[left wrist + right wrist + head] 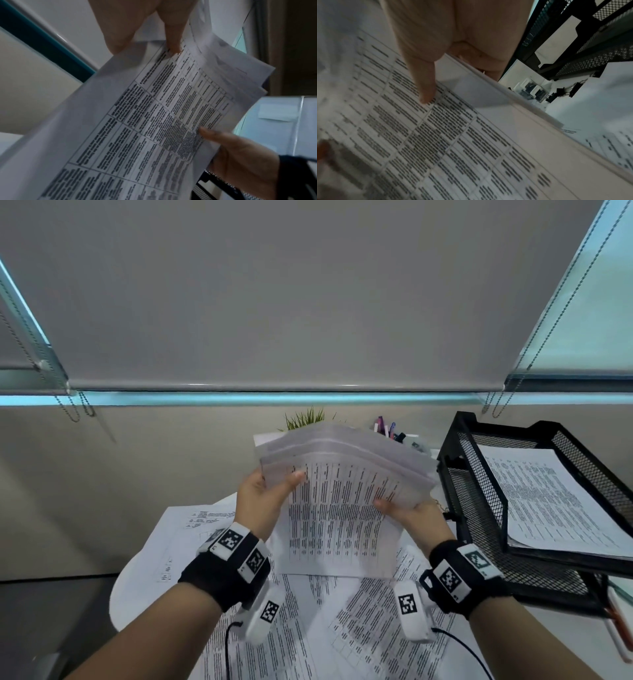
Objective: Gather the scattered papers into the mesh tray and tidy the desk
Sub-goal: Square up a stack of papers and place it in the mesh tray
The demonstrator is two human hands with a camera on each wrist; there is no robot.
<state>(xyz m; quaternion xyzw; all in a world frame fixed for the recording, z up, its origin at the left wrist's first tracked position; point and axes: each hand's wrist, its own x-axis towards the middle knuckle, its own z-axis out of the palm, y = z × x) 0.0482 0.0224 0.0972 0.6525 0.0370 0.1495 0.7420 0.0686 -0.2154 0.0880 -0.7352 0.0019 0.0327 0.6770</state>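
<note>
While the thin, floppy stack of white printed paper sheets (342, 494) is held up over the desk, the black wire mesh tray (486, 508) sits just to its right, so the right hand (407, 513) is nearer. Both it and the left hand (262, 496) pinch the stack's side edges. More loose printed sheets (342, 621) still lie underneath.

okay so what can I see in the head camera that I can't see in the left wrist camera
Only the head view shows the mesh tray with a printed sheet in it, the loose papers on the desk, the plant and the pens. Only the left wrist view shows the stack's table print up close. Both show the left hand and right hand gripping the stack of papers.
</note>
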